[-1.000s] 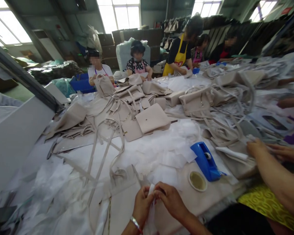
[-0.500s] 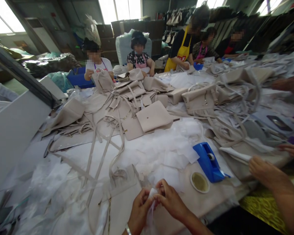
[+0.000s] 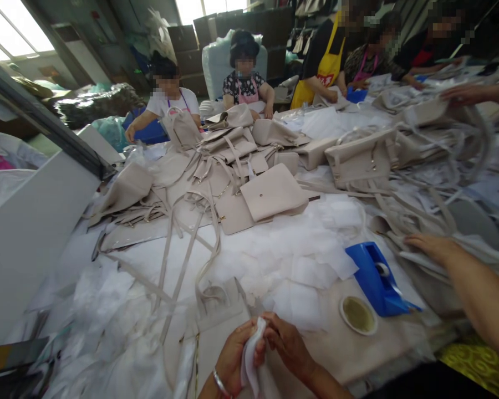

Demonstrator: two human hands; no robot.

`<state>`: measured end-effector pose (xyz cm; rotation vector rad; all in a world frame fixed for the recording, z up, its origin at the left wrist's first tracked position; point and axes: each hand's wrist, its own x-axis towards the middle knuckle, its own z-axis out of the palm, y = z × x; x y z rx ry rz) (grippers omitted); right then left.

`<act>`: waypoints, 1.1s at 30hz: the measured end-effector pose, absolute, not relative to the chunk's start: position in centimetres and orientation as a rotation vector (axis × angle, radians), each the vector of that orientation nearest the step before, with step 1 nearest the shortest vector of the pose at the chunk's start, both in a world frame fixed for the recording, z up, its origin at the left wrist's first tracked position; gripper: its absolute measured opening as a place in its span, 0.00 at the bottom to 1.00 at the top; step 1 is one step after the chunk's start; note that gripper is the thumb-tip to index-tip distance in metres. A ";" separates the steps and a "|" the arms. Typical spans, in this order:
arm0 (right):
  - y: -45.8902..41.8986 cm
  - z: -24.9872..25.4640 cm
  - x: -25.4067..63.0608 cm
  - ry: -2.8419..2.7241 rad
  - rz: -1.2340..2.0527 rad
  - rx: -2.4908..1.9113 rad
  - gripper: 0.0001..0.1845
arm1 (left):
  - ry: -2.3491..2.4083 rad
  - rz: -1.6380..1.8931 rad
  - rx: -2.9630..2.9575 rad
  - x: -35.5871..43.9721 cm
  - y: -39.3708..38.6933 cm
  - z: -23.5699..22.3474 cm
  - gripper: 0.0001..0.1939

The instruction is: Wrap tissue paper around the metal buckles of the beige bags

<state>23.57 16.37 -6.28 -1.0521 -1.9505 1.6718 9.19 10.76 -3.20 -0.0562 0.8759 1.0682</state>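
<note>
A soft, thin white strip (image 3: pixel 253 357), folded lengthwise, stands between my hands and trails downward, just right of a smooth beige bag (image 3: pixel 216 327) with a looped handle and a gold-toned zip. My left fingers (image 3: pixel 242 335) curl around the strip, gripping it, the wrist low behind them. My right fingers (image 3: pixel 274 326) bend in at its upper edge; I cannot tell whether they pinch it. My right forearm slants in from the lower right. Filmy white sheets (image 3: pixel 301 299) lie crumpled beyond, near a glossy, angular blue tape dispenser (image 3: pixel 374 280).
</note>
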 end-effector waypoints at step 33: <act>9.5 -4.9 21.4 -1.238 1.836 -1.369 0.29 | 1.014 1.244 0.073 10.6 5.2 -1.9 0.18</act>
